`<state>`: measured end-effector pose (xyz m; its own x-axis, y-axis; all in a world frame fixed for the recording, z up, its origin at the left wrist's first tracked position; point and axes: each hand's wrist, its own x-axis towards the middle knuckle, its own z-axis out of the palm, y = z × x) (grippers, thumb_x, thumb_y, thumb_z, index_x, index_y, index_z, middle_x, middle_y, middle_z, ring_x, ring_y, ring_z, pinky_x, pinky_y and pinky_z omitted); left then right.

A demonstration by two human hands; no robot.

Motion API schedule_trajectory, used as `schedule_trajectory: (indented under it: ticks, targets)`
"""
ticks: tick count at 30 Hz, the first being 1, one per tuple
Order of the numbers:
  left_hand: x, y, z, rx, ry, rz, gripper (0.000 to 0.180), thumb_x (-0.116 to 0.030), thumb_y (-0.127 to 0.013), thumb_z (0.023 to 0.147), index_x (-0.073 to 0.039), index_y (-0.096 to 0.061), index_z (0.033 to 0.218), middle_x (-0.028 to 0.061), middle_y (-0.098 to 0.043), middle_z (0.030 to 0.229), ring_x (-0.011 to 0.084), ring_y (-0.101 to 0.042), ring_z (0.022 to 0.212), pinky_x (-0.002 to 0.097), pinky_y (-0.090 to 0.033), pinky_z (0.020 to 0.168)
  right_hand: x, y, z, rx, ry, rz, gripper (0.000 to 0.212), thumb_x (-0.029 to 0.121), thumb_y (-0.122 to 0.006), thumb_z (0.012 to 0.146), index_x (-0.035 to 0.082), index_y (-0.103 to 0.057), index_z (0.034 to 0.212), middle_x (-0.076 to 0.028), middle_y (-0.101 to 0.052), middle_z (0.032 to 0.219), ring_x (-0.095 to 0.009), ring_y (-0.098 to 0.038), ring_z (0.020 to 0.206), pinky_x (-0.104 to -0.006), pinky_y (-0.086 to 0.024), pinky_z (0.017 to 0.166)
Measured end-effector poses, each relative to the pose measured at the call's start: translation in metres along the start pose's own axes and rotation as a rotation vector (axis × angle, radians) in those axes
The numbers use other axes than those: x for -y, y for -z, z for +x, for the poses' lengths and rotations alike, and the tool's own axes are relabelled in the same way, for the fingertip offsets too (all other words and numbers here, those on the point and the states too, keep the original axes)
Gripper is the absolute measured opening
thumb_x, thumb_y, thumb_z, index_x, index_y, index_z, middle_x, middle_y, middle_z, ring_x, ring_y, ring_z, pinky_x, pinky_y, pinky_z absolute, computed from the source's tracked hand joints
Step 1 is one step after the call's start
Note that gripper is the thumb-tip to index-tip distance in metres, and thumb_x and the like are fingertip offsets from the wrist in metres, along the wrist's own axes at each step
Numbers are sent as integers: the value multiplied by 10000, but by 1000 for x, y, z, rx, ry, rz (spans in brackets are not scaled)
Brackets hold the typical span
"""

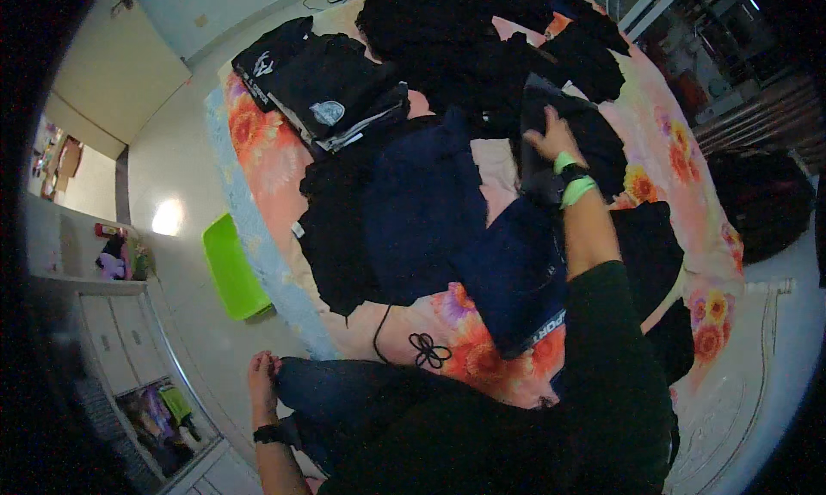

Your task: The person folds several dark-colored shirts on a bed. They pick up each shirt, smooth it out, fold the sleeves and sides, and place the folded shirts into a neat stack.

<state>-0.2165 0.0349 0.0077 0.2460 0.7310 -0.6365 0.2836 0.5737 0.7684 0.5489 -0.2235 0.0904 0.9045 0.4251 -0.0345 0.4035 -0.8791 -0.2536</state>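
My right hand (557,144), with a dark watch and a pale green band at the wrist, rests on a dark folded garment (540,172) on the right part of the bed. Its thumb and fingers are apart, palm down. Low at the left, beside dark blue cloth (335,392) close to my body, is my left hand (263,379). Its fingers look curled, and anything inside them is hidden. Between the hands lie a navy garment (422,211), a black one (331,228) and dark blue shorts (508,271) with white lettering.
A floral bedspread (267,151) covers the bed. Folded black shirts (318,78) lie far left, with more black clothes (447,39) at the back. A black cord (428,350) lies looped near me. On the floor at the left stands a green plastic bin (232,267). A dark bag (761,202) sits at the right.
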Motion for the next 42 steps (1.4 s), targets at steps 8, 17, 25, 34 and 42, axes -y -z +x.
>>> schedule_trajectory:
  ticks: [8,17,25,34,42]
  targets:
    - [10,-11,-17,-23,-66,-58,193,-204,-574,1024,-29,-620,1092,49,-646,919,136,-593,784,253,-483,715,11,-36,-36,-168,94,-196,689,437,-672,899,138,-432,1471,-185,-458,1440,-407,-473,1270,-541,-441,1012]
    - [-3,-74,11,36,-93,67,213,-195,-584,1006,-18,-630,1115,72,-680,993,144,-649,874,259,-498,744,133,-49,-160,238,488,595,301,193,-657,932,23,-625,1178,-159,-670,1070,-291,-662,969,-366,-525,847]
    - [-10,-174,-8,511,-278,230,227,-176,-554,1026,-19,-605,1182,54,-673,1029,134,-640,916,301,-523,823,227,-130,-284,19,510,168,735,203,-780,773,47,-448,1410,-219,-465,1314,-398,-464,1206,-466,-438,994]
    - [0,-166,-24,511,-87,80,234,-163,-564,1015,-8,-588,1189,73,-665,1016,156,-644,930,289,-527,839,204,-127,-252,128,405,263,346,222,-704,857,22,-561,1101,-176,-531,1135,-391,-541,1071,-471,-506,838]
    - [-25,-135,-27,412,-178,-20,218,-193,-510,1049,-29,-589,1169,77,-654,1043,163,-636,937,289,-513,848,206,-115,-224,-80,296,730,177,159,-600,897,-17,-582,892,-196,-550,903,-387,-548,916,-429,-439,826]
